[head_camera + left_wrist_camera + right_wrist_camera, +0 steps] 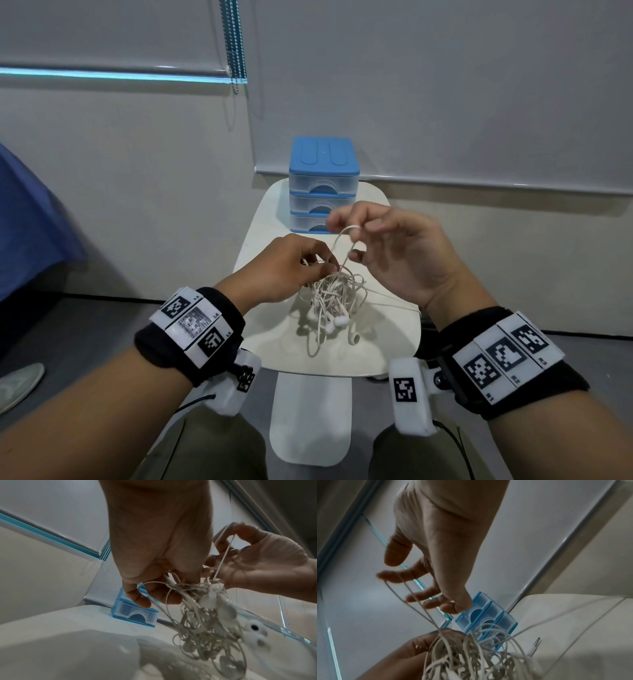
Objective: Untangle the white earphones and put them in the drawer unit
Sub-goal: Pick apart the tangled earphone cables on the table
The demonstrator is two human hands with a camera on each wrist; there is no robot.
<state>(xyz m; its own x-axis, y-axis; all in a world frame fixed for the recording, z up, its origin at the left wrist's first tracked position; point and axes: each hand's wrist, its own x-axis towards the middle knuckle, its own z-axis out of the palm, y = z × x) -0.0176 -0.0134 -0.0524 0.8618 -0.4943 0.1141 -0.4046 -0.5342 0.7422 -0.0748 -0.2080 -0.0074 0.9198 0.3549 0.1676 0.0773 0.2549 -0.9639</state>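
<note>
- Left hand [284, 265]: pinches the top of the tangled white earphones [334, 301], held above the bench [270, 219].
- Right hand [394, 246], at 2 o'clock from the tangle: fingers hook one loop of cable.
- Drawer unit [323, 185]: at 12 o'clock, all drawers closed.

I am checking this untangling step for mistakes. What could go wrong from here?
1. The right hand pulls one cord loop up while the left hand pinches the white earphones by the knot; a harder pull may tighten it.
2. The earbuds dangle free above the table and may snag or knock.
3. All three drawers of the drawer unit look closed, so one hand must let go later.
</note>
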